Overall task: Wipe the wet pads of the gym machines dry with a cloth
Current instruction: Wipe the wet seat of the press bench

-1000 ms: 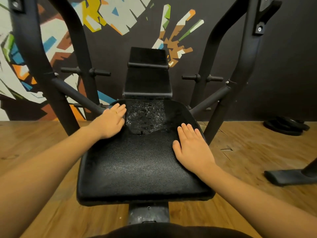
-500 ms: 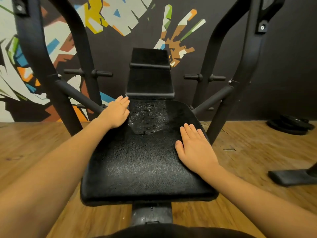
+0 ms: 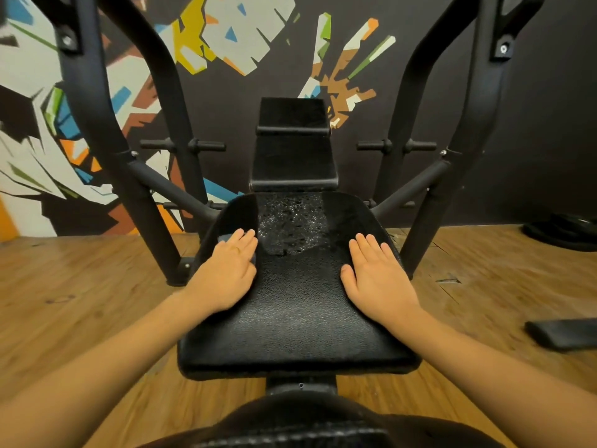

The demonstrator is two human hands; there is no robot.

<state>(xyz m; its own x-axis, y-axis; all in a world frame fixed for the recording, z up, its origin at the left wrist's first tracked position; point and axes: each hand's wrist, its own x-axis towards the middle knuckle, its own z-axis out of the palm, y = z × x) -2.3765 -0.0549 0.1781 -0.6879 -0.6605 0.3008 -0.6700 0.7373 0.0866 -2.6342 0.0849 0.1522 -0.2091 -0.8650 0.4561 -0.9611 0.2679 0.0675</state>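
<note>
Where the seat pad meets the upright back pad, a wet patch of droplets glistens across the pad's far middle. The nearer half looks dull and pebbled.

Left hand: flat on the pad's left side. Fingers straight, held together, released. Tips just beside the wet patch's left edge. A grey-blue scrap shows under those fingers, touching the pad. It could be the cloth; cannot tell.

Right hand: flat on the pad's right side. Fingers straight, slightly spread, released, grasping nothing. Tips near the patch's near right corner.

Hands well apart, dark pad between them.

Surroundings: the pad sits within a black frame, with uprights on either side. Wooden floor below. Painted mural on the dark wall behind. Weight plates lie on the floor, far right.
</note>
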